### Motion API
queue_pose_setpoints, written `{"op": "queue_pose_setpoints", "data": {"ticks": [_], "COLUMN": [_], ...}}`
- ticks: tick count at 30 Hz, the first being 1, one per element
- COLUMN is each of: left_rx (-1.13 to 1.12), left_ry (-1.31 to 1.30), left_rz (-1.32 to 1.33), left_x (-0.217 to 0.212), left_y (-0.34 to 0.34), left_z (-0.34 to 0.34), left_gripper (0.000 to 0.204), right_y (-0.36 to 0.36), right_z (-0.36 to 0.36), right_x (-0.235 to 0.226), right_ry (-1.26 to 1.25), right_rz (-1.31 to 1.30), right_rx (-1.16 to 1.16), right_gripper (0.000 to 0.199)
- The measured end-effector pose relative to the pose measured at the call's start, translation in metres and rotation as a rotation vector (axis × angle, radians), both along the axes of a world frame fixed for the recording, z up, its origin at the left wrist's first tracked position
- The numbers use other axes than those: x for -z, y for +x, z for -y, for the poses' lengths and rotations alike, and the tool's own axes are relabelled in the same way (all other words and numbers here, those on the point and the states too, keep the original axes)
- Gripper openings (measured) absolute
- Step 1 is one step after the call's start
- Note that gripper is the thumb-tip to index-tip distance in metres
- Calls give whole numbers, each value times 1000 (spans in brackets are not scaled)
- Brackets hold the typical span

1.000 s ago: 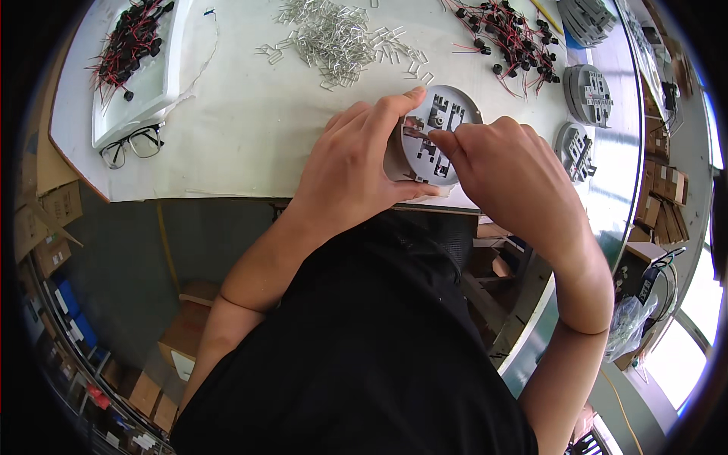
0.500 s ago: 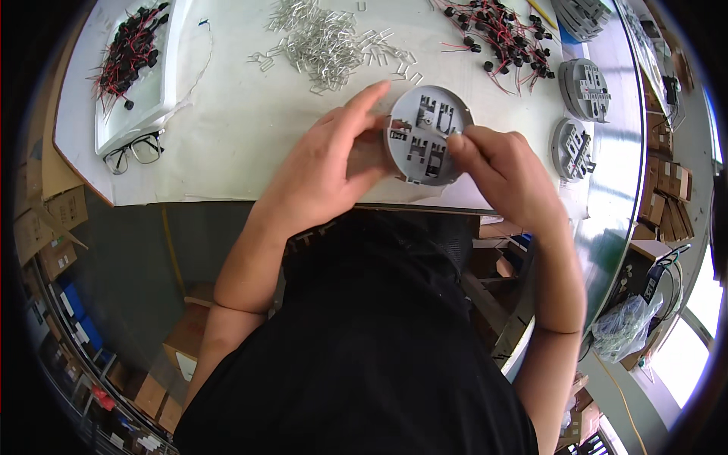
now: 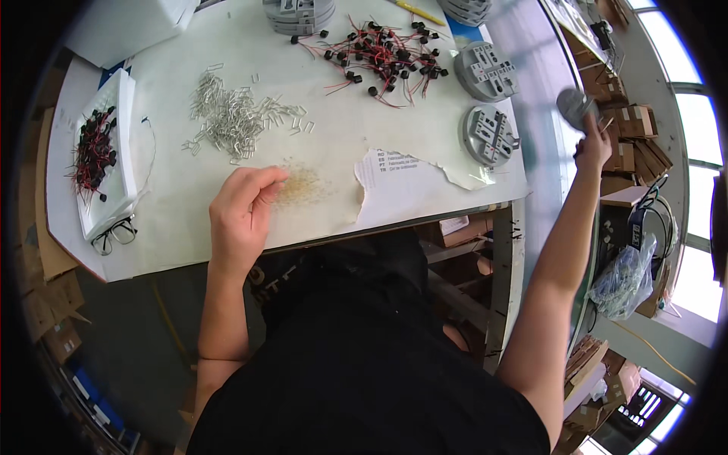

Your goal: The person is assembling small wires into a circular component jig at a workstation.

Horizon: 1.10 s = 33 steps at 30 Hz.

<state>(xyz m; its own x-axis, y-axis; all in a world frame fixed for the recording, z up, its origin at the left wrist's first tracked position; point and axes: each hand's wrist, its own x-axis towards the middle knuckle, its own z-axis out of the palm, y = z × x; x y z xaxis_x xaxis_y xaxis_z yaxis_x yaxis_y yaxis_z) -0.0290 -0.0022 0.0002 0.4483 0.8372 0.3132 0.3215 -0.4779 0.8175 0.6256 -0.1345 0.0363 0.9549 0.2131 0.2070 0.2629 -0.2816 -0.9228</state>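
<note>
My right hand is stretched far out to the right, past the table's edge. It grips a round grey plastic housing, slightly smeared by motion. My left hand hovers over the near part of the white table, its fingers curled and thumb and forefinger together; whatever they may hold is hidden. Just right of its fingertips lies a scatter of tiny yellowish bits. Beyond that hand is a heap of U-shaped metal wire pieces. Two more grey housings, one nearer and one farther, rest at the table's right side.
Black buzzer-like parts with red wires are spread at the far middle. More fill a white tray on the left, beside eyeglasses. A torn printed sheet lies near the front edge. Stacked grey housings stand at the back.
My right hand has carried the grey housing away to the far right. My left hand has let go of it, moved left and curled its fingers. The view has shifted right.
</note>
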Motion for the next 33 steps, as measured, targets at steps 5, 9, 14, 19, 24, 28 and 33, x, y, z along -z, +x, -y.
{"op": "queue_pose_setpoints", "data": {"ticks": [5,9,14,19,24,28,33], "left_rx": [-2,-28,39,77,127,150,145], "left_ry": [-35,-12,-24,124,55,29,27], "left_rz": [41,61,-36,36,-79,-157,-183], "left_x": [2,4,-5,-11,-8,-10,-14], "left_y": [-6,-1,3,2,-5,-8,-10], "left_z": [2,6,4,9,10,8,7], "left_gripper": [20,23,25,54,87,97,101], "right_y": [52,-116,-208,-308,-405,-398,-398], "right_z": [44,-1,-14,-23,-70,-126,-173], "right_x": [49,-13,-20,-29,-21,-19,4], "right_ry": [-1100,-596,-863,-578,-706,-516,-479], "right_rz": [489,-42,9,-63,144,293,397], "right_rx": [452,-364,-661,-859,-1191,-1303,-1592], "right_gripper": [72,59,40,24,22,18,16]}}
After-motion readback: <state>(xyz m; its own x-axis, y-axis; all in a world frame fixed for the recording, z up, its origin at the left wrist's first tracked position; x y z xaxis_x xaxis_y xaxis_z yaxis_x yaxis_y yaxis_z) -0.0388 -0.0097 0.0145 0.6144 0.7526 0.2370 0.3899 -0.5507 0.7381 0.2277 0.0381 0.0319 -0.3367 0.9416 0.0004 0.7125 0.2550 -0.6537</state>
